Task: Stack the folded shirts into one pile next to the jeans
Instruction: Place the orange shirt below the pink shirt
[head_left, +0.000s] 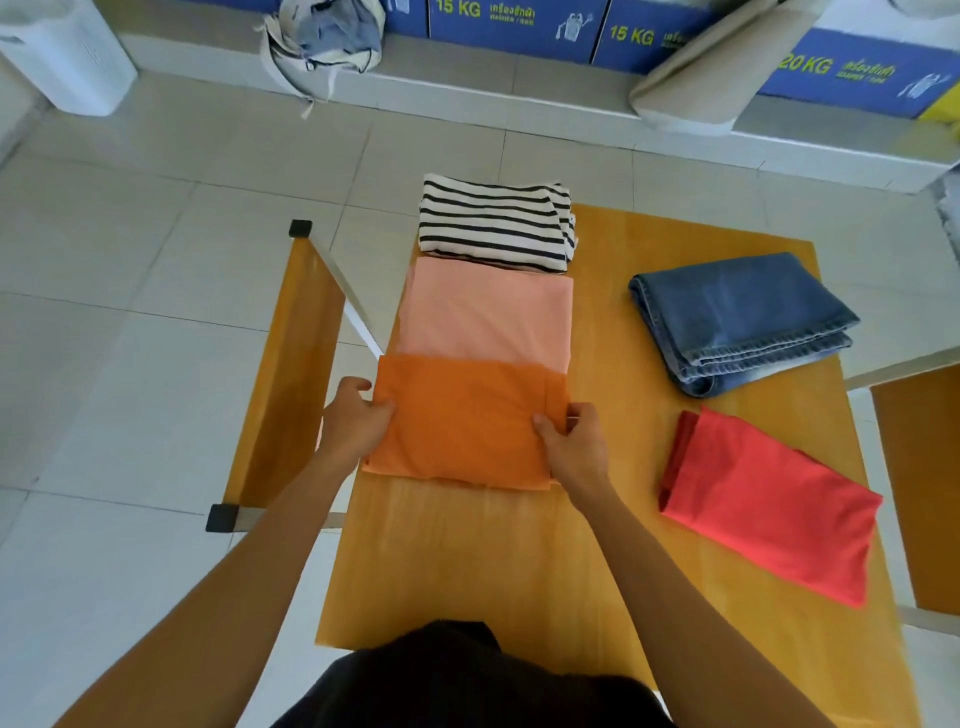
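A folded orange shirt (465, 423) lies on the left part of the wooden table (608, 545). My left hand (353, 418) grips its left edge and my right hand (571, 439) grips its right edge. Its far edge overlaps a folded pale pink shirt (488, 312). Beyond the pink one lies a black-and-white striped shirt (493, 223) at the table's far edge. Folded blue jeans (737, 319) rest on the right side. A folded red shirt (769, 504) lies near the jeans, closer to me.
A wooden bench (291, 364) stands left of the table, and another wooden surface (924, 483) at the right. On the tiled floor beyond are a white appliance (67, 52), a bag of clothes (327, 36) and blue boxes (519, 21) along the wall.
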